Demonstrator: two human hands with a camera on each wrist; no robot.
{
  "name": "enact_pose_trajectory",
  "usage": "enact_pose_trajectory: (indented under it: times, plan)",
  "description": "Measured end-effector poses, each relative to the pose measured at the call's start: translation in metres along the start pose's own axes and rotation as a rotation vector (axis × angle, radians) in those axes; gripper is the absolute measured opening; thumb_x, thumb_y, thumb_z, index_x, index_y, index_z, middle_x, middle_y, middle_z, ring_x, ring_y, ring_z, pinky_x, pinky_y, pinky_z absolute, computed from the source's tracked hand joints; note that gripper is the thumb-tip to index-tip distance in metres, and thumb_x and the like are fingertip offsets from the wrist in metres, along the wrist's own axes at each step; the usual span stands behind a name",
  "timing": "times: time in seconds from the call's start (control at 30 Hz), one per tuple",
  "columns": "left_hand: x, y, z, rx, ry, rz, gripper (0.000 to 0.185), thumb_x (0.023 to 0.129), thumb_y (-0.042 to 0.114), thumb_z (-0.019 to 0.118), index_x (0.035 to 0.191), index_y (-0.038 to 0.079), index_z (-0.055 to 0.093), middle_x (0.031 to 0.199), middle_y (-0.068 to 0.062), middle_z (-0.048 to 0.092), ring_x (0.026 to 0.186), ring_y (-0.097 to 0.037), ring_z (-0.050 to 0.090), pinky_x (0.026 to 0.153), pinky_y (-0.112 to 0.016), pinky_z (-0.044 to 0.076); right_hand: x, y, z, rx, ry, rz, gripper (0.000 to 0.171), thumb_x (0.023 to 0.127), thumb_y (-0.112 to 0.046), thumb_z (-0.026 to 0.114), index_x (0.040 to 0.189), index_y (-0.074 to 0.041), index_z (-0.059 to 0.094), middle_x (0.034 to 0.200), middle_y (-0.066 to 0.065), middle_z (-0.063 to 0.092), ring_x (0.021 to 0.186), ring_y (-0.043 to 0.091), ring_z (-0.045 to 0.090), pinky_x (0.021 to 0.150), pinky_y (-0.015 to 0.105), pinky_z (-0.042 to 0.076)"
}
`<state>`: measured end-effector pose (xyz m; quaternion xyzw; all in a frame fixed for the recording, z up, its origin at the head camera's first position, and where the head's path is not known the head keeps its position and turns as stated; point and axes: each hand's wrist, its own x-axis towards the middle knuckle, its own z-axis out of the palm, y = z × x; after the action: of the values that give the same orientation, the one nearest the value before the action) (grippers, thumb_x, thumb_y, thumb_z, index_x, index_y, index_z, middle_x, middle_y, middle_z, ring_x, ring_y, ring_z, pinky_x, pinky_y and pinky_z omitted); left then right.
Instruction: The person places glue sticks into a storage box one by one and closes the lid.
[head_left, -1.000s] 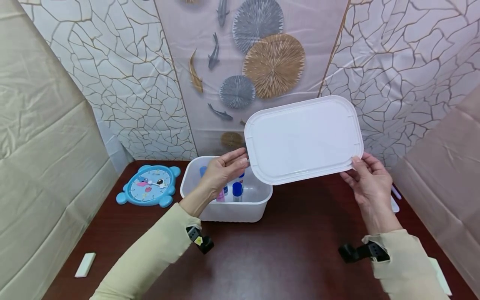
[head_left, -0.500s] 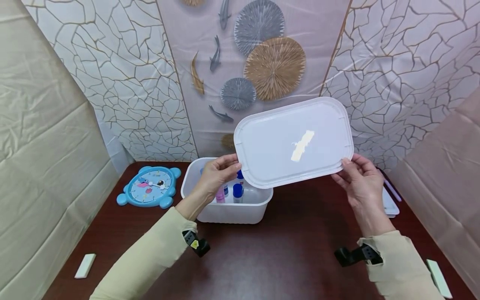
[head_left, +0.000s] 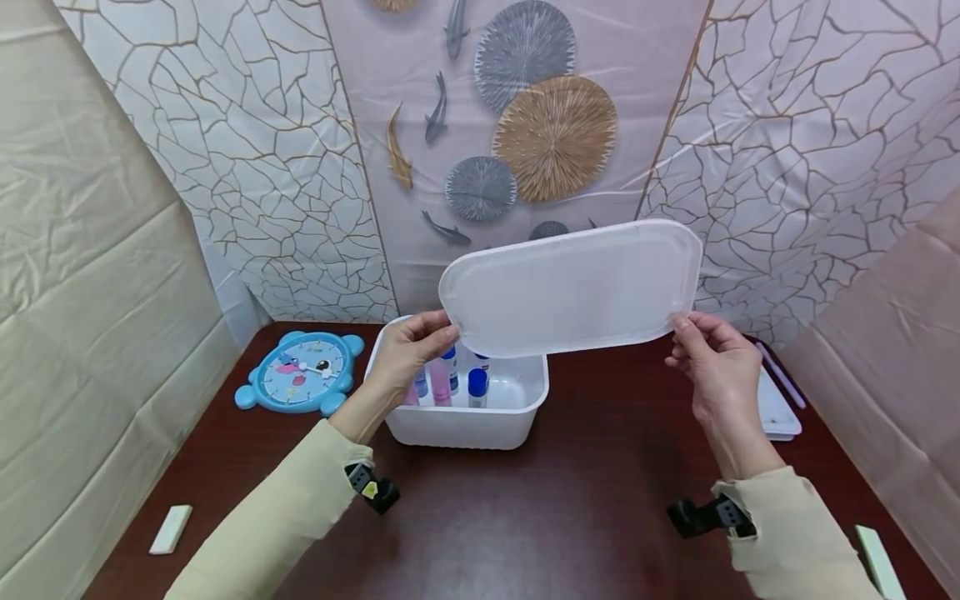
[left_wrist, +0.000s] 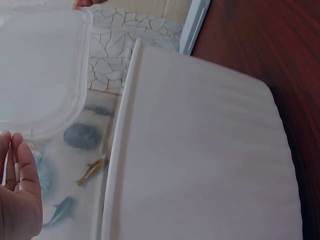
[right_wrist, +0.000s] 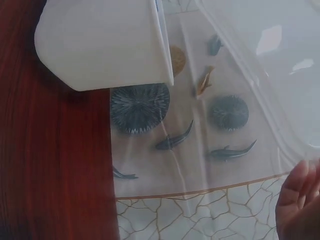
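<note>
A white rectangular lid (head_left: pixel 570 292) with rounded corners is held up in the air, tilted, its right end higher. My left hand (head_left: pixel 405 354) pinches its left edge between thumb and fingers. At the lower right corner, my right hand (head_left: pixel 716 367) grips it with the thumb in front. Beneath and behind the lid stands a white plastic bin (head_left: pixel 465 427), partly covered by the left hand and lid. Inside it are several small bottles, among them a pink bottle (head_left: pixel 440 383) and a blue-capped bottle (head_left: pixel 477 387). In the left wrist view the lid (left_wrist: pixel 40 75) rises beyond the bin's wall (left_wrist: pixel 200 150).
A blue animal-shaped clock (head_left: pixel 302 372) lies left of the bin on the dark table (head_left: pixel 525 517). At the right are a white tray-like item (head_left: pixel 777 408) and a purple pen-like stick (head_left: pixel 782 375). Small white blocks lie near the left (head_left: pixel 171 529) and right edges. Patterned cloth hangs behind.
The left hand has come to the lid's left edge and taken hold of it. The lid has moved left and tipped flatter, and both hands have shifted left.
</note>
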<state>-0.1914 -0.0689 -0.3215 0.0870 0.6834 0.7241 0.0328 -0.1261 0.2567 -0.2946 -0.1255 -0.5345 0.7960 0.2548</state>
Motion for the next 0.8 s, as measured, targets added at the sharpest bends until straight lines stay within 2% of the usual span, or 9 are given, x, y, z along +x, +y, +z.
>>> enact_pose_trajectory:
  times: [0.07,0.17,0.27,0.37,0.47,0.63,0.8]
  plan:
    - [-0.001,-0.001,-0.005,0.018,0.010,0.035,0.034,0.086,0.013,0.070,0.115,-0.003,0.064,0.089,0.006,0.068,0.084,-0.007,0.064,0.080,-0.023,0.054,-0.003,0.000,0.001,0.012,-0.091,-0.014,0.004,0.084,-0.003,0.069,0.080,-0.006,0.068,0.065,0.001,0.065,0.052,0.009,0.062,0.049,0.020,0.054]
    - [-0.002,-0.003,-0.013,0.031,0.019,0.090,0.029,0.085,0.013,0.070,0.109,-0.001,0.067,0.089,0.008,0.070,0.086,-0.008,0.063,0.081,-0.023,0.054,-0.007,0.001,0.001,0.082,-0.272,-0.012,0.007,0.088,-0.004,0.063,0.086,-0.004,0.070,0.076,0.005,0.071,0.066,0.013,0.069,0.062,0.024,0.057]
    - [-0.001,-0.004,-0.019,0.022,0.019,0.136,0.027,0.086,0.012,0.068,0.110,0.000,0.068,0.102,0.004,0.071,0.091,-0.007,0.064,0.084,-0.023,0.053,-0.010,0.002,0.000,0.191,-0.429,0.045,0.014,0.090,-0.003,0.059,0.098,-0.002,0.070,0.091,0.007,0.072,0.080,0.016,0.070,0.074,0.028,0.057]
    - [0.000,-0.005,-0.026,0.013,0.027,0.180,0.030,0.088,0.008,0.065,0.117,-0.001,0.064,0.119,-0.003,0.066,0.097,-0.004,0.064,0.086,-0.022,0.052,-0.012,0.002,-0.001,0.279,-0.533,0.127,0.021,0.094,-0.004,0.052,0.109,-0.003,0.068,0.106,0.005,0.069,0.091,0.018,0.068,0.081,0.029,0.056]
    - [0.000,-0.005,-0.030,-0.006,0.059,0.201,0.033,0.088,0.002,0.062,0.120,-0.006,0.060,0.126,-0.012,0.061,0.098,-0.002,0.064,0.085,-0.021,0.053,-0.014,0.001,0.000,0.308,-0.589,0.185,0.024,0.098,-0.007,0.047,0.113,-0.003,0.065,0.113,0.004,0.065,0.095,0.016,0.066,0.083,0.028,0.055]
    - [-0.002,-0.007,-0.038,0.000,0.100,0.191,0.034,0.088,0.000,0.062,0.121,-0.007,0.058,0.129,-0.017,0.057,0.101,0.000,0.063,0.086,-0.021,0.052,-0.017,0.004,0.003,0.378,-0.621,0.284,0.024,0.098,-0.005,0.045,0.113,-0.003,0.063,0.115,0.006,0.065,0.097,0.016,0.065,0.085,0.026,0.054]
    - [-0.003,-0.010,-0.051,0.094,0.102,0.113,0.037,0.089,0.010,0.064,0.126,0.003,0.059,0.129,-0.014,0.058,0.102,-0.002,0.062,0.083,-0.020,0.053,-0.017,0.010,0.007,0.391,-0.654,0.330,0.027,0.097,0.001,0.044,0.112,-0.002,0.066,0.111,0.008,0.067,0.092,0.014,0.067,0.082,0.022,0.054]
